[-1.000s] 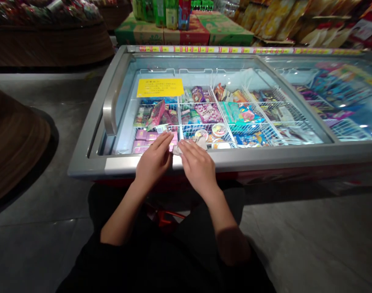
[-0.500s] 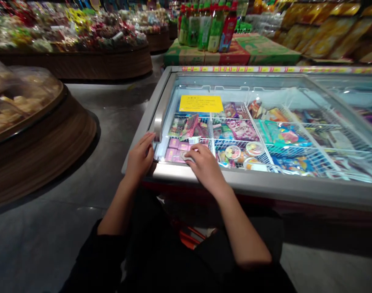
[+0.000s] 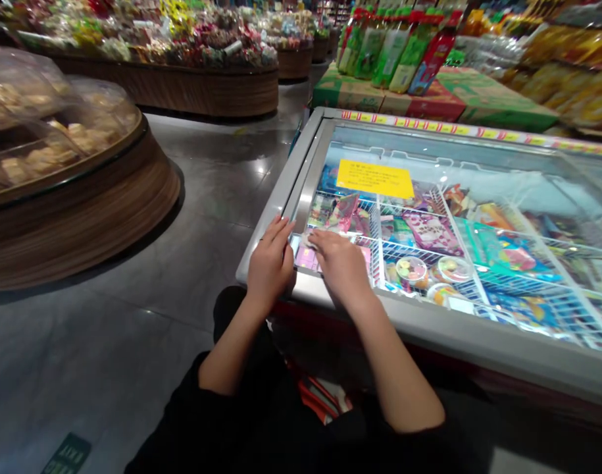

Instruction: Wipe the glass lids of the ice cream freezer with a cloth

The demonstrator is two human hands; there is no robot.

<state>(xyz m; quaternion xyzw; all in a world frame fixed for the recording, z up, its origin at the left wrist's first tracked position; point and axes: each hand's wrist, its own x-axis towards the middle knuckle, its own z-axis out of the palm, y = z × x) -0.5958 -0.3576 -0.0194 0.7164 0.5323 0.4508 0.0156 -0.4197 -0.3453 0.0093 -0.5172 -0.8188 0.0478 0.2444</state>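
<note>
Cloth, pale and crumpled, is held beneath the right hand's bent fingertips, now brought closer to the left hand, whose fingers are extended beside it by the freezer frame; work is apparently shifted edgeward.

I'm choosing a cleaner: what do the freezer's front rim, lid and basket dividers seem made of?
Front rim: satin grey metal or plastic; soft highlights leave it open. Lid: glossy, clear glass or plastic; goods show through. Basket dividers: probably white-coated wire; thin, pale bars.
</note>
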